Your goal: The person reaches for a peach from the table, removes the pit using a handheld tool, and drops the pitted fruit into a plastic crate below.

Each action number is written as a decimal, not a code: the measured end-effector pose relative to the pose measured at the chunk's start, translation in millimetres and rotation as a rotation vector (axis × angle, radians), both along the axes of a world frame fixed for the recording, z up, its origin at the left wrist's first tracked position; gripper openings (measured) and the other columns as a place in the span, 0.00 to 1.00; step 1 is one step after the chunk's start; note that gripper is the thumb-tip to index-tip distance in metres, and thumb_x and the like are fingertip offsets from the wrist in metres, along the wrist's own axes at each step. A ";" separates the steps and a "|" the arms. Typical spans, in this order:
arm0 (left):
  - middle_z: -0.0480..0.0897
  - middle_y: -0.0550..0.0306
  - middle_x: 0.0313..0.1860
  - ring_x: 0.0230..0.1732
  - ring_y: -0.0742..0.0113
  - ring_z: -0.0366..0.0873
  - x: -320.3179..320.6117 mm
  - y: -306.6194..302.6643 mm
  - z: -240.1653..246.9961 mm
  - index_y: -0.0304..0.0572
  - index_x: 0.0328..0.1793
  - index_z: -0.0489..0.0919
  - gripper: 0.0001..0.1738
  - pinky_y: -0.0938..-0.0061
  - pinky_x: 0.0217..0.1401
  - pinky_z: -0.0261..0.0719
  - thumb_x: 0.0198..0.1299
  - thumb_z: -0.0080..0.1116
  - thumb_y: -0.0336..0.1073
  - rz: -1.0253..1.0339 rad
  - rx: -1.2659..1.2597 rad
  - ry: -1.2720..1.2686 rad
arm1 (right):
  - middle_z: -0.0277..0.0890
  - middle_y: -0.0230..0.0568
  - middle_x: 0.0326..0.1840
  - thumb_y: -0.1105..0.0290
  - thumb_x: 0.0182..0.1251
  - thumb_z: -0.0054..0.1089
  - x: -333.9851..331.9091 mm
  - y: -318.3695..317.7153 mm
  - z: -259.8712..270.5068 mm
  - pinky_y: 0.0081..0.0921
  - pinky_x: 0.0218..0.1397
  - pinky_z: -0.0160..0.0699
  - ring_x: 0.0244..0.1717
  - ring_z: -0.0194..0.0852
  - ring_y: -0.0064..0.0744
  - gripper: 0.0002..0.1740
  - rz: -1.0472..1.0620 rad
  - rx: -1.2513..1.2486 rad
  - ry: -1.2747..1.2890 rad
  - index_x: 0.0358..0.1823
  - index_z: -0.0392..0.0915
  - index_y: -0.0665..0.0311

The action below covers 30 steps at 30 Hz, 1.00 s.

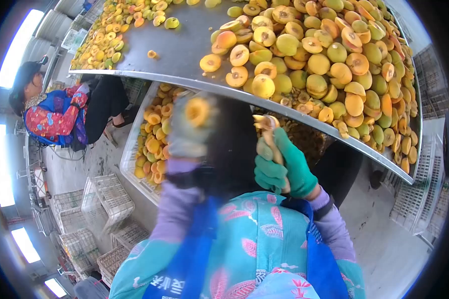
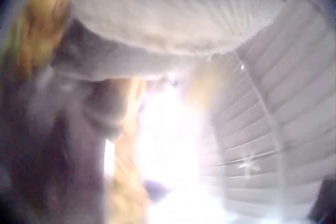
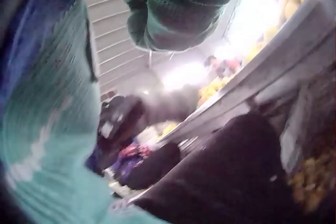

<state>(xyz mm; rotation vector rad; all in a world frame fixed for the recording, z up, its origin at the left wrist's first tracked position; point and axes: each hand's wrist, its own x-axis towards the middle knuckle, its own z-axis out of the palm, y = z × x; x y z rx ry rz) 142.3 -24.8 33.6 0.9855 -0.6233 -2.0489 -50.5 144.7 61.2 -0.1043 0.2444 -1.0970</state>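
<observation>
In the head view my right hand [image 1: 287,167], in a green glove, grips the wooden handle [image 1: 273,149] of a small pitting tool, its tip [image 1: 267,122] pointing up at the table's edge. My left hand [image 1: 184,137], in a whitish glove, is blurred over the near side of a white crate [image 1: 129,162] of apricot halves. A cut apricot half [image 1: 197,111] overlaps that hand; its finger grip is lost in the blur. The right wrist view shows the green-gloved hand [image 3: 191,11] at the top, while the pale glove [image 2: 173,14] fills the top of the left wrist view.
A metal-edged table [image 1: 149,74] slopes across in front, bearing a large heap of whole and halved apricots [image 1: 329,65] at right and more at far left. Another person [image 1: 55,109] sits at the left. Stacked plastic crates [image 1: 107,199] stand on the floor [image 1: 80,167].
</observation>
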 end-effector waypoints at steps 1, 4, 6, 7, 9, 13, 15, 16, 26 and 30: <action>0.82 0.51 0.43 0.32 0.69 0.81 26.1 -1.0 9.6 0.39 0.51 0.78 0.24 0.78 0.28 0.77 0.62 0.56 0.53 0.048 -0.171 -0.365 | 0.56 0.24 0.13 0.39 0.76 0.36 -7.9 4.6 3.7 0.17 0.16 0.51 0.10 0.50 0.19 0.27 -0.046 0.026 0.051 0.34 0.68 0.54; 0.83 0.48 0.42 0.39 0.58 0.82 68.4 -60.6 -10.6 0.40 0.47 0.82 0.17 0.68 0.41 0.80 0.60 0.60 0.46 -0.203 -0.999 -1.478 | 0.59 0.27 0.15 0.40 0.75 0.41 -30.1 2.2 -20.3 0.20 0.16 0.61 0.14 0.59 0.22 0.26 -0.272 0.258 0.233 0.36 0.69 0.56; 0.83 0.45 0.44 0.43 0.49 0.81 25.3 -80.5 24.6 0.41 0.48 0.83 0.18 0.61 0.48 0.79 0.57 0.61 0.44 -0.016 -1.209 -1.738 | 0.61 0.28 0.16 0.41 0.75 0.42 -36.9 -0.2 -30.7 0.21 0.15 0.65 0.15 0.62 0.23 0.25 -0.257 0.326 0.280 0.38 0.70 0.57; 0.84 0.44 0.44 0.45 0.46 0.80 8.1 -114.2 10.9 0.44 0.46 0.84 0.17 0.57 0.51 0.77 0.55 0.63 0.46 -0.064 -1.458 -1.613 | 0.62 0.28 0.16 0.42 0.75 0.43 -31.8 -3.0 -18.9 0.21 0.15 0.66 0.15 0.63 0.22 0.25 -0.245 0.329 0.369 0.39 0.70 0.57; 0.84 0.43 0.46 0.47 0.42 0.80 -22.5 -148.4 -0.2 0.48 0.46 0.85 0.16 0.55 0.53 0.76 0.53 0.64 0.44 -0.256 -1.588 -1.461 | 0.65 0.29 0.18 0.43 0.75 0.43 -23.0 -3.3 -5.3 0.21 0.15 0.67 0.16 0.65 0.22 0.24 -0.236 0.311 0.600 0.39 0.71 0.58; 0.84 0.45 0.50 0.43 0.45 0.83 -77.9 -155.2 19.9 0.48 0.52 0.83 0.18 0.61 0.48 0.81 0.53 0.62 0.33 -0.582 -1.051 -1.162 | 0.68 0.38 0.18 0.52 0.75 0.48 -16.3 -13.8 7.7 0.27 0.16 0.69 0.15 0.68 0.26 0.20 -0.409 0.179 1.085 0.37 0.73 0.63; 0.84 0.48 0.50 0.45 0.51 0.83 -69.4 -121.8 31.6 0.45 0.57 0.81 0.21 0.66 0.48 0.81 0.54 0.62 0.29 -0.411 -0.605 -0.649 | 0.70 0.43 0.18 0.56 0.74 0.51 -6.4 -27.2 -10.4 0.32 0.17 0.70 0.14 0.70 0.33 0.18 -0.674 -0.111 1.404 0.38 0.73 0.65; 0.84 0.50 0.49 0.46 0.54 0.83 -69.2 -98.2 37.9 0.44 0.58 0.80 0.21 0.68 0.48 0.81 0.55 0.62 0.29 -0.392 -0.540 -0.450 | 0.71 0.46 0.18 0.57 0.74 0.52 -1.6 -34.4 -14.5 0.35 0.18 0.71 0.14 0.71 0.37 0.17 -0.818 -0.253 1.621 0.38 0.73 0.66; 0.82 0.60 0.34 0.33 0.77 0.75 -113.1 27.8 24.6 0.35 0.48 0.82 0.17 0.84 0.37 0.73 0.73 0.49 0.42 -0.202 -0.594 -0.170 | 0.76 0.61 0.23 0.57 0.74 0.51 15.9 -37.4 -29.1 0.50 0.26 0.73 0.26 0.77 0.61 0.19 -0.915 -0.281 1.892 0.42 0.73 0.71; 0.81 0.62 0.33 0.32 0.80 0.73 -118.7 31.5 19.2 0.34 0.47 0.82 0.18 0.85 0.34 0.71 0.74 0.49 0.43 -0.129 -0.614 -0.196 | 0.76 0.63 0.24 0.57 0.74 0.51 22.0 -36.3 -31.5 0.51 0.28 0.73 0.27 0.77 0.63 0.20 -0.936 -0.224 1.933 0.44 0.72 0.72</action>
